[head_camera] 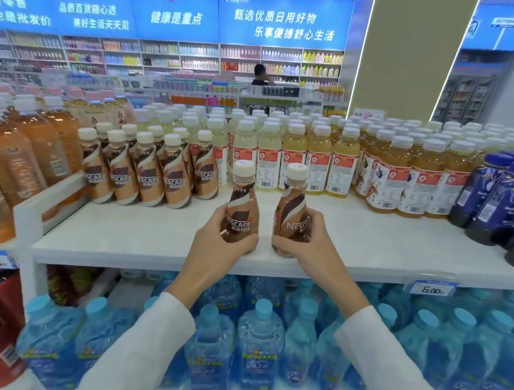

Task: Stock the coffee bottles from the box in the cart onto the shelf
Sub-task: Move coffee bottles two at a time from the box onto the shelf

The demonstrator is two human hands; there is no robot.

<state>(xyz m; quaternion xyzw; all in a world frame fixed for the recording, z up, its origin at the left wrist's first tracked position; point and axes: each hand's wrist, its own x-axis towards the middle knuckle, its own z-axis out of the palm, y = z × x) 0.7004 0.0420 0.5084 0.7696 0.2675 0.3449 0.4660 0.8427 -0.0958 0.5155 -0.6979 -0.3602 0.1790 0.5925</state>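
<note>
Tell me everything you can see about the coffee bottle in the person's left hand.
The coffee bottle is small and looks plastic, with a cream screw cap and a brown-and-cream swirled label reading NESCAFE. It is upright over the bare front of the shelf; whether its base rests there is hidden. The left hand grips its lower half. A second bottle, in the right hand, stands beside it, apart.

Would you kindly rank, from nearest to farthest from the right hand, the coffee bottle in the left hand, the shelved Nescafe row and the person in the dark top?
1. coffee bottle in the left hand, just left of the right hand
2. shelved Nescafe row, back left on the shelf
3. person in the dark top, far in the background
</note>
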